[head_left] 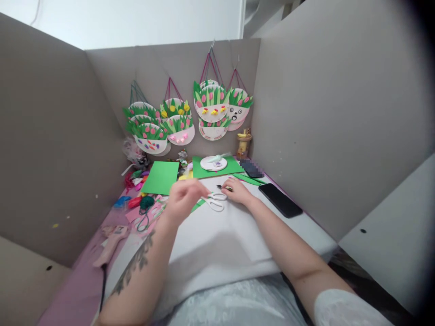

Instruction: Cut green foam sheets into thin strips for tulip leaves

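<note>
My left hand (185, 199) is raised over the table with its fingers curled closed; whatever they hold, if anything, is hidden. Just right of its fingertips lies a pair of white-handled scissors (216, 204), its blades out of sight towards the hand. A thin green paper strip (198, 205) shows below that hand. My right hand (238, 192) rests on the white table covering, fingers closed round a slim dark pen-like tool (224, 187) whose dark end points left. Beyond it lie long green paper leaves (247, 179).
Green sheets (160, 177) lie at the back, one under a white paper plate (204, 163). A black phone (280, 200) lies right. Left are a dark green yarn ball (147, 202) and a pink glue gun (112, 244). Plate baskets with paper tulips (212, 103) hang on the partition.
</note>
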{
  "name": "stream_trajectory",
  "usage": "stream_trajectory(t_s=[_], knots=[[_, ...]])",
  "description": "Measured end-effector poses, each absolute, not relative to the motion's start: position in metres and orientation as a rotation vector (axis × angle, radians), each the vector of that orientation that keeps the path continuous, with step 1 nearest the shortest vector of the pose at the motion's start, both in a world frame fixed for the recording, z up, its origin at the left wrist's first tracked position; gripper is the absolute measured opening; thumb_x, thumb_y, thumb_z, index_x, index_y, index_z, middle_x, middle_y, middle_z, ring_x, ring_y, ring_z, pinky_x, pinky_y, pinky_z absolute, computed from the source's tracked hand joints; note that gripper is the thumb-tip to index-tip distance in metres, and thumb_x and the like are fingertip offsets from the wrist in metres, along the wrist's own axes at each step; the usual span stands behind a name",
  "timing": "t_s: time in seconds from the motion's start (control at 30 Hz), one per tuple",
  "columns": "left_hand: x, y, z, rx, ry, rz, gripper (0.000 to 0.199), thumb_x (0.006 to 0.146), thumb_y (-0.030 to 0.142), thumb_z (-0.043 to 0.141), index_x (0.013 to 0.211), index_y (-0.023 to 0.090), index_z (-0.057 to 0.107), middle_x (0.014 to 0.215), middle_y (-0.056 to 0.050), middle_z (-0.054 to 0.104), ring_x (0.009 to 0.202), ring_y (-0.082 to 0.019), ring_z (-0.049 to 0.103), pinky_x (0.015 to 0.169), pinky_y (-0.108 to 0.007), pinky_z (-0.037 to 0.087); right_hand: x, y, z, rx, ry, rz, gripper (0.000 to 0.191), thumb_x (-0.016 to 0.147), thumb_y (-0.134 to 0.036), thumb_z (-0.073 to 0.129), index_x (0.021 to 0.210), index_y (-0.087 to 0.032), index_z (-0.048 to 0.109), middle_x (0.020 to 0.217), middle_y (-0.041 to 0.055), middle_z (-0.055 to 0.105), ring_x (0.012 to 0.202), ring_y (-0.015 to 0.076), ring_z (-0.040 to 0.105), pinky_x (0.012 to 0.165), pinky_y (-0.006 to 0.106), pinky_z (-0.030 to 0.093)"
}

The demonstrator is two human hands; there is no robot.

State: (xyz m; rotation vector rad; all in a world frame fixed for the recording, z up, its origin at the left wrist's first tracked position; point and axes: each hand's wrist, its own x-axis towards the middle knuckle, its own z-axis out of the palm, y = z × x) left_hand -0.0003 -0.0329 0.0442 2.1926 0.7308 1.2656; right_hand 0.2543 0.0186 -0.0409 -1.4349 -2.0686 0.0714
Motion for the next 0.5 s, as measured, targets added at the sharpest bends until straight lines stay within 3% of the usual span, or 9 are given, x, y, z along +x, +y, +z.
stream_trajectory(t_s=[0.03, 0.1, 0.2, 0.3, 0.5], knots=[[0.004, -0.026, 0.040, 2.378, 1.071, 1.001, 0.031, 0.092, 0.035, 0.042, 0.084, 0.015, 0.064, 0.078, -0.004, 0.064, 0.076, -0.018, 0.060, 0.071, -0.030, 0.048, 0.248, 0.016, -0.042, -1.403, -2.118, 0.091, 0.015, 0.081, -0.032, 0.061, 0.087, -0.020, 0.069, 0.093, 0.0046, 0.066, 0.093, 0.0188, 0.054, 0.088, 0.030, 0.038], [0.008, -0.014, 0.026, 2.534, 1.502, 0.555, 0.026, 0.087, 0.034, 0.047, 0.080, 0.016, 0.065, 0.080, -0.007, 0.065, 0.079, -0.021, 0.060, 0.071, -0.031, 0.046, 0.240, 0.013, -0.045, -1.390, -2.177, 0.115, 0.017, 0.079, -0.032, 0.063, 0.090, -0.020, 0.068, 0.095, 0.0053, 0.066, 0.095, 0.0198, 0.054, 0.087, 0.030, 0.038], [0.004, -0.003, 0.001, 2.523, 1.622, 0.383, 0.017, 0.079, 0.027, 0.057, 0.086, 0.015, 0.065, 0.093, -0.012, 0.064, 0.084, -0.023, 0.061, 0.073, -0.032, 0.045, 0.238, 0.014, -0.052, -1.481, -2.178, 0.119, 0.020, 0.080, -0.023, 0.060, 0.098, -0.020, 0.067, 0.106, 0.0077, 0.062, 0.102, 0.0216, 0.050, 0.089, 0.031, 0.036], [-0.002, 0.002, -0.017, 2.540, 1.599, 0.293, 0.024, 0.076, 0.028, 0.060, 0.097, 0.018, 0.064, 0.102, -0.011, 0.062, 0.093, -0.023, 0.059, 0.080, -0.031, 0.044, 0.244, 0.017, -0.057, -1.625, -2.139, 0.112, 0.027, 0.081, -0.012, 0.052, 0.104, -0.020, 0.065, 0.111, 0.0099, 0.059, 0.102, 0.0222, 0.050, 0.088, 0.032, 0.036], [-0.005, 0.011, -0.022, 2.563, 1.603, 0.208, 0.021, 0.084, 0.020, 0.044, 0.088, 0.019, 0.065, 0.093, -0.008, 0.063, 0.086, -0.018, 0.059, 0.077, -0.026, 0.042, 0.243, 0.012, -0.045, -1.763, -2.042, 0.041, 0.028, 0.083, -0.009, 0.047, 0.104, -0.017, 0.064, 0.115, 0.0157, 0.057, 0.110, 0.0287, 0.044, 0.091, 0.040, 0.031]])
